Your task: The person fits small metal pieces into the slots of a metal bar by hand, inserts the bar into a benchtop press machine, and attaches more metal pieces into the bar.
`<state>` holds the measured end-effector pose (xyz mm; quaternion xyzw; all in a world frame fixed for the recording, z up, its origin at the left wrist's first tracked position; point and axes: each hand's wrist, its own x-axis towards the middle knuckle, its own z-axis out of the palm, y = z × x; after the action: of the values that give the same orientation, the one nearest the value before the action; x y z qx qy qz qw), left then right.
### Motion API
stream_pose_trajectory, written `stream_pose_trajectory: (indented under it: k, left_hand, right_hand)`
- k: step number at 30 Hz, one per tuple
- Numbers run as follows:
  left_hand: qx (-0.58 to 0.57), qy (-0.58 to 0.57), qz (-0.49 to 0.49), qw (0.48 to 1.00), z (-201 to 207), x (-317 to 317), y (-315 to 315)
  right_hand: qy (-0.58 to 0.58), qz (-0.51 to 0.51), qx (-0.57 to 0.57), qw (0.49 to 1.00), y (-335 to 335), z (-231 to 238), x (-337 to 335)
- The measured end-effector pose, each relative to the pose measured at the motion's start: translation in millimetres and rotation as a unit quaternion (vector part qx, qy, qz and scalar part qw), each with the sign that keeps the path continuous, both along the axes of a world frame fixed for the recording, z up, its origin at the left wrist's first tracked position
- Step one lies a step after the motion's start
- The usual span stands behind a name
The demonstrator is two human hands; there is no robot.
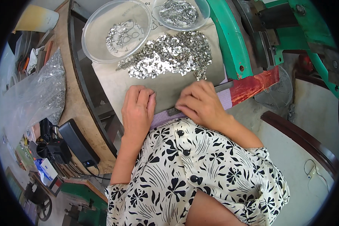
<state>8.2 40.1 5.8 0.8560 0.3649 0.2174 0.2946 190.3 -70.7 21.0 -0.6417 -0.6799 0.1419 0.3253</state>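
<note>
The left hand (136,109) and right hand (203,105) curl their fingers (143,97) narrowly; whether they grip anything, one cannot tell. Heaped metal pieces (171,55) lie at twelve o'clock, just beyond both.

On the left, a wooden table (74,107) with a worn brown top and dark edge stretches from near to far, with a green machine (90,207) standing by its near end. On the right, bare grey floor (246,115) shows near a round wire cage (277,94), and a dark brown strip (290,133) borders a pale surface (286,162), under even, pale light.
</note>
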Motion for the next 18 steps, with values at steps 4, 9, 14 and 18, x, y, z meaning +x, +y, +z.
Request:
stream_pose_trajectory:
  k: [4,9,14,18]
  left_hand:
    - [0.018,-0.012,-0.016,1.000,3.0,-1.1,0.4]
    - [0.006,-0.032,-0.033,0.999,9.2,-10.3,-8.4]
    - [0.009,-0.048,-0.072,0.996,13.3,-15.9,-23.2]
    - [0.024,-0.045,-0.086,0.995,2.8,-12.4,-32.8]
  right_hand:
    - [0.022,-0.004,-0.017,1.000,-9.3,-3.5,1.9]
    - [-0.014,-0.051,0.027,0.998,30.3,-5.3,13.3]
    - [-0.117,-0.025,0.055,0.991,67.0,-12.3,16.1]
    - [-0.168,-0.002,0.058,0.984,74.5,-13.0,14.7]
